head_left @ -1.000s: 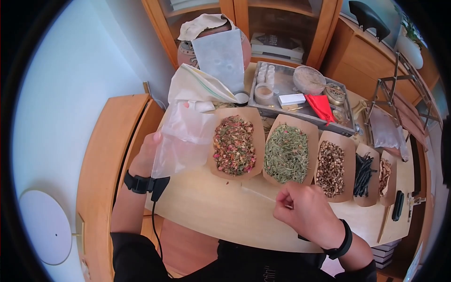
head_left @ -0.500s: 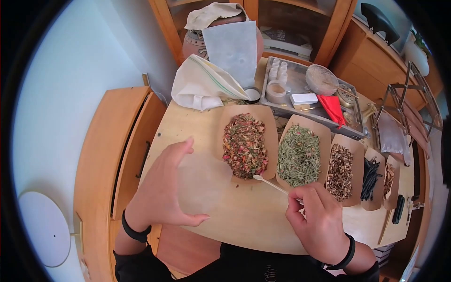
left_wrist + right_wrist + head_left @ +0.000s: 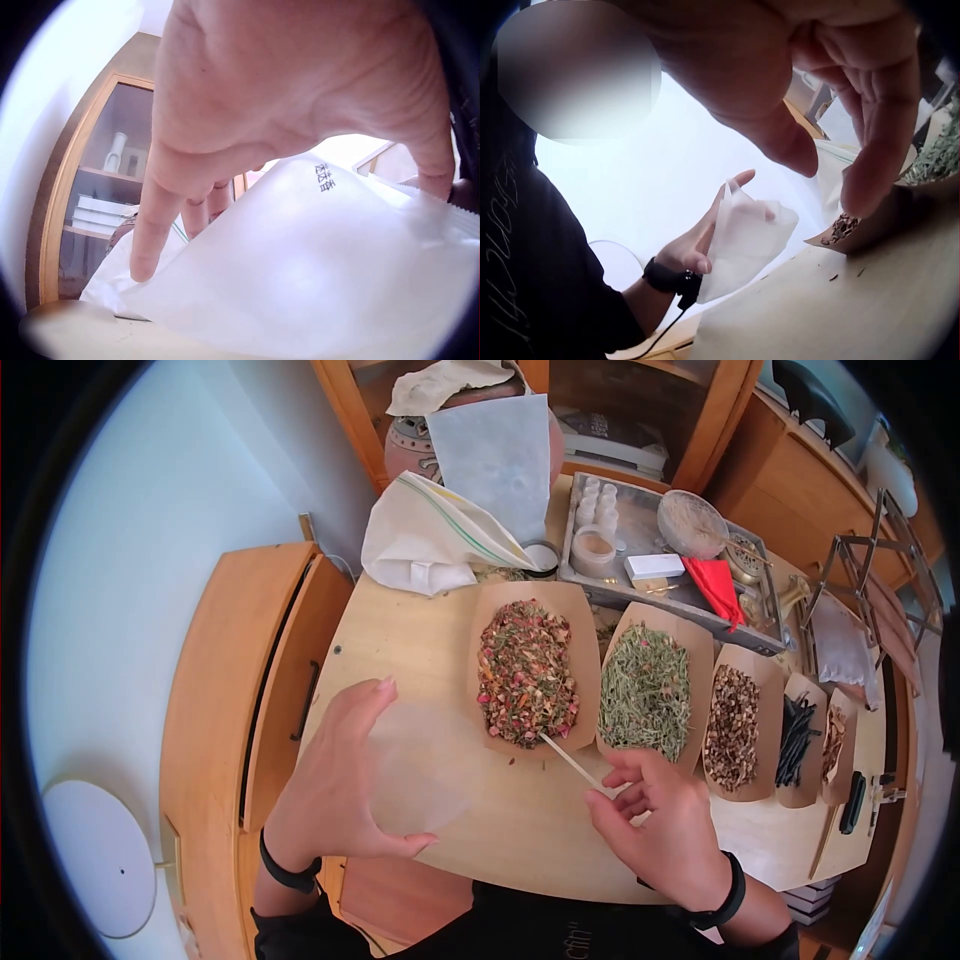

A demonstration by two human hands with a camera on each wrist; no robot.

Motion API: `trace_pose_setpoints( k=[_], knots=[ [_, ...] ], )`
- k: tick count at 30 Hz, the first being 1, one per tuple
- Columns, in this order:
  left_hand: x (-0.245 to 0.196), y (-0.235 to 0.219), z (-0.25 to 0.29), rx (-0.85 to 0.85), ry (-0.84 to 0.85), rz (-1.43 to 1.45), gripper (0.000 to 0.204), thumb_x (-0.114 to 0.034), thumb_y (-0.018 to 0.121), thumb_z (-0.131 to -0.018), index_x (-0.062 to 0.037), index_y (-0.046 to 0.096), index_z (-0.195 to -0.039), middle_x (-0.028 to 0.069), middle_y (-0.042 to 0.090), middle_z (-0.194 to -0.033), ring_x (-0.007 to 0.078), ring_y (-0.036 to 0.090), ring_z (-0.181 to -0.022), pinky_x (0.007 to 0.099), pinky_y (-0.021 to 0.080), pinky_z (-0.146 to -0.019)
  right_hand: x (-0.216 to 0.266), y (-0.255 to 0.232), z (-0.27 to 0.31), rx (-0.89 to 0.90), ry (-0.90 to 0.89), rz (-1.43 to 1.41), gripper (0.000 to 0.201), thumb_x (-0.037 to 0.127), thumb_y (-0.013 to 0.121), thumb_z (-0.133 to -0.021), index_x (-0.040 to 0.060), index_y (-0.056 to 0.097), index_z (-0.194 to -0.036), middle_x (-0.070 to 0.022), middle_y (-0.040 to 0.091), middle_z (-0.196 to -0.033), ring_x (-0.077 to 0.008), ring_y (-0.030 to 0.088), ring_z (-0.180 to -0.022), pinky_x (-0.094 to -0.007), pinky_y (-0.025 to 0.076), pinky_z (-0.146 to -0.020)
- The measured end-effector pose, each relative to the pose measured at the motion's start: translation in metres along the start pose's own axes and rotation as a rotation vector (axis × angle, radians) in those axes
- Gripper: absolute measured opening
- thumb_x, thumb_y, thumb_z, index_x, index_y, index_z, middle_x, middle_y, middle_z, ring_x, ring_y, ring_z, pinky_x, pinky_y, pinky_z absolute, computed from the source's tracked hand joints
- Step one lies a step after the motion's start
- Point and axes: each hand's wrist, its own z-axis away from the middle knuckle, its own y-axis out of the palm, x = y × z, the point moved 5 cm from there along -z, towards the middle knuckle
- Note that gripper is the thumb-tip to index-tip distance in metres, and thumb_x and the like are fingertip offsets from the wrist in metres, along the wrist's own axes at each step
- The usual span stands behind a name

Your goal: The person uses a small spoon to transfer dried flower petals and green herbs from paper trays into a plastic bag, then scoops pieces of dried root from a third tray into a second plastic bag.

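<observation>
My left hand (image 3: 335,780), thumb and fingers spread wide in a C, holds a translucent white bag (image 3: 415,760) over the front left of the table. Dark characters show on the bag (image 3: 292,247) in the left wrist view. My right hand (image 3: 660,820) holds a thin, pale small spoon (image 3: 572,758) by its handle end. Its tip reaches the near edge of a mix of dried petals and herbs (image 3: 525,675) heaped in a brown paper tray (image 3: 485,615), where the spoon's bowl is hidden. The right wrist view shows that hand's fingers (image 3: 877,150) over the tray's corner.
More paper trays hold green dried herb (image 3: 645,695), brown chopped pieces (image 3: 732,730), dark strips (image 3: 795,740) and pale slices (image 3: 833,745). Behind them stand a grey tray (image 3: 670,595) with jars and a red pouch (image 3: 712,588). A white zip bag (image 3: 430,540) lies back left.
The left hand has lowered the bag towards the table and spread its thumb and fingers. The right hand has brought the spoon forward, its bowl now in the petal mix. The head view has shifted.
</observation>
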Motion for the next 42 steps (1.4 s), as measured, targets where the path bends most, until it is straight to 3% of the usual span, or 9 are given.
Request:
trace_pose_setpoints(
  k=[5, 7, 8, 10, 13, 19, 29, 42],
  knots=[
    [0.002, 0.010, 0.011, 0.010, -0.046, 0.085, 0.115, -0.031, 0.090, -0.050, -0.0014, 0.025, -0.141, 0.0251, 0.040, -0.132, 0.0437, 0.040, -0.123, 0.0477, 0.039, -0.100, -0.020, -0.002, 0.007, 0.093, 0.205, -0.177, 0.030, 0.014, 0.070, -0.085, -0.0094, 0.056, -0.099, -0.0143, 0.065, -0.076, -0.0142, 0.067, -0.064, -0.0263, 0.054, -0.054],
    [0.004, 0.014, 0.012, 0.008, -0.032, 0.086, 0.115, -0.030, 0.090, -0.050, -0.0025, 0.025, -0.141, 0.0248, 0.039, -0.132, 0.0434, 0.040, -0.123, 0.0473, 0.041, -0.099, -0.031, 0.007, 0.010, 0.223, 0.418, -0.406, 0.031, 0.018, 0.065, -0.091, -0.0111, 0.057, -0.096, -0.0125, 0.065, -0.073, -0.0141, 0.067, -0.064, -0.0263, 0.055, -0.055],
    [0.003, 0.015, 0.013, 0.005, -0.016, 0.083, 0.115, -0.029, 0.090, -0.050, -0.0036, 0.025, -0.141, 0.0245, 0.038, -0.132, 0.0431, 0.040, -0.124, 0.0470, 0.042, -0.098, -0.031, 0.008, 0.008, 0.227, 0.420, -0.406, 0.031, 0.018, 0.065, -0.091, -0.0111, 0.057, -0.096, -0.0125, 0.065, -0.073, -0.0141, 0.067, -0.064, -0.0263, 0.055, -0.055],
    [0.004, 0.016, 0.011, 0.016, -0.027, 0.071, 0.115, -0.029, 0.090, -0.049, -0.0047, 0.026, -0.142, 0.0241, 0.037, -0.133, 0.0427, 0.039, -0.124, 0.0467, 0.042, -0.098, -0.035, 0.020, 0.009, 0.377, 0.597, -0.637, 0.031, 0.019, 0.057, -0.096, -0.0111, 0.057, -0.096, -0.0126, 0.065, -0.074, -0.0165, 0.067, -0.064, -0.0273, 0.056, -0.056],
    [0.005, 0.019, 0.008, 0.031, -0.023, 0.049, 0.115, -0.029, 0.090, -0.049, -0.0064, 0.025, -0.142, 0.0233, 0.034, -0.134, 0.0419, 0.039, -0.125, 0.0464, 0.043, -0.098, -0.034, 0.026, 0.001, 0.381, 0.650, -0.765, 0.031, 0.019, 0.051, -0.099, -0.0109, 0.057, -0.097, -0.0152, 0.064, -0.074, -0.0194, 0.068, -0.064, -0.0295, 0.058, -0.057],
    [0.003, 0.022, 0.003, 0.040, -0.014, 0.053, 0.117, -0.030, 0.090, -0.049, -0.0059, 0.024, -0.143, 0.0232, 0.032, -0.135, 0.0414, 0.037, -0.127, 0.0464, 0.042, -0.100, -0.036, 0.035, -0.009, 0.371, 0.678, -0.827, 0.035, 0.022, 0.044, -0.102, -0.0101, 0.058, -0.097, -0.0190, 0.066, -0.074, -0.0247, 0.069, -0.061, -0.0322, 0.059, -0.053],
    [0.001, 0.025, 0.014, -0.062, 0.005, 0.195, 0.122, -0.031, 0.092, -0.049, -0.0055, 0.019, -0.143, 0.0259, 0.030, -0.136, 0.0460, 0.032, -0.129, 0.0505, 0.038, -0.102, -0.045, 0.036, -0.003, 0.368, 0.683, -0.973, 0.036, 0.021, 0.041, -0.103, -0.0106, 0.058, -0.102, -0.0190, 0.067, -0.079, -0.0244, 0.069, -0.066, -0.0333, 0.060, -0.058],
    [-0.009, 0.029, 0.010, -0.165, -0.058, 0.179, 0.125, -0.028, 0.092, -0.048, -0.0060, 0.015, -0.144, 0.0273, 0.029, -0.135, 0.0464, 0.034, -0.126, 0.0523, 0.039, -0.100, -0.044, 0.031, -0.008, 0.327, 0.624, -0.980, 0.034, 0.018, 0.040, -0.102, -0.0090, 0.060, -0.097, -0.0175, 0.067, -0.074, -0.0237, 0.069, -0.060, -0.0313, 0.059, -0.051]
  ],
)
